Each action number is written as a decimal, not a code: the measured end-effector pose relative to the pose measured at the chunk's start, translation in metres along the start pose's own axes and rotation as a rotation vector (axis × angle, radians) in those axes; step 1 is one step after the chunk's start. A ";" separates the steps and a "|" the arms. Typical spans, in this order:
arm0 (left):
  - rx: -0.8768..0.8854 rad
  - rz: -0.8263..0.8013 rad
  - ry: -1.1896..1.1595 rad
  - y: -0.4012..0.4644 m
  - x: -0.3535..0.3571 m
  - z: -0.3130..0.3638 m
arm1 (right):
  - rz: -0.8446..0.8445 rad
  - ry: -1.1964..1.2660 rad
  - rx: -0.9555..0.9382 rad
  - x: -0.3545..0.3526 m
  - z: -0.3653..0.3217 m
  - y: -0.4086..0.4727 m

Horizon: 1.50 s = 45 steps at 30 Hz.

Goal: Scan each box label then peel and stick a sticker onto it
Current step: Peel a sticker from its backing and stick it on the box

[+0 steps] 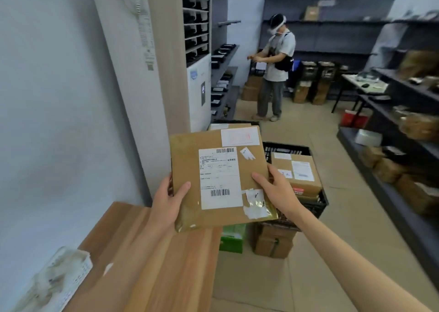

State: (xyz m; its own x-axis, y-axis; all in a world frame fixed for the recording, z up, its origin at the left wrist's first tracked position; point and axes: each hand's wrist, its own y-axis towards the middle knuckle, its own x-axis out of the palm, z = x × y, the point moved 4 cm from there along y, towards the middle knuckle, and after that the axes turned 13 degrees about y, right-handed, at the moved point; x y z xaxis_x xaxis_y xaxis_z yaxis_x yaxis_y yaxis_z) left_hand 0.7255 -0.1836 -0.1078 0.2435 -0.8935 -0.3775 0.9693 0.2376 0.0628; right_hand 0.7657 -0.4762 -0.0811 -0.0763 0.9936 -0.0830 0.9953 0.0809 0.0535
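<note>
Both hands, left hand (169, 199) at 9 o'clock and right hand (276, 188) at 3 o'clock, grip the box (213, 169) edges, thumbs on top, probably so its label (219, 177) faces up for scanning.

Matt brown cardboard box (221, 181) with glossy tape edges, white paper label (219, 177), wood-grain table (152, 264), seemingly plastic black crate (306, 207)

Both hands hold a flat cardboard box (213, 178) above a wooden table (166, 264), left hand (169, 200) and right hand (275, 188) gripping its near edges, shipping label (219, 177) facing up; far off, another person (275, 67) stands by shelves.
</note>
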 end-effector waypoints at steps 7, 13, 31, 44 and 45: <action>0.059 -0.158 -0.010 0.037 0.096 0.036 | 0.189 0.007 0.011 -0.092 0.013 0.001; 0.040 -0.234 0.010 0.084 0.183 0.047 | 0.311 0.034 0.018 -0.162 0.044 0.036; -0.147 -0.314 0.136 0.290 0.441 0.061 | 0.211 0.041 0.259 -0.360 0.170 0.295; -0.343 -0.485 0.232 0.346 0.520 -0.002 | 0.227 0.051 0.521 -0.389 0.264 0.345; -0.352 -0.490 0.244 0.346 0.521 -0.006 | 0.224 0.050 0.534 -0.387 0.269 0.346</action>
State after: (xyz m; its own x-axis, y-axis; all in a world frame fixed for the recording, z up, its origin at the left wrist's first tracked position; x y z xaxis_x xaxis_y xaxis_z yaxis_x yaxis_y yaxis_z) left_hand 1.1881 -0.5646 -0.2888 -0.2785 -0.8279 -0.4869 0.8871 -0.0274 -0.4608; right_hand 1.1555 -0.8543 -0.2978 0.1500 0.9854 -0.0800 0.8785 -0.1700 -0.4465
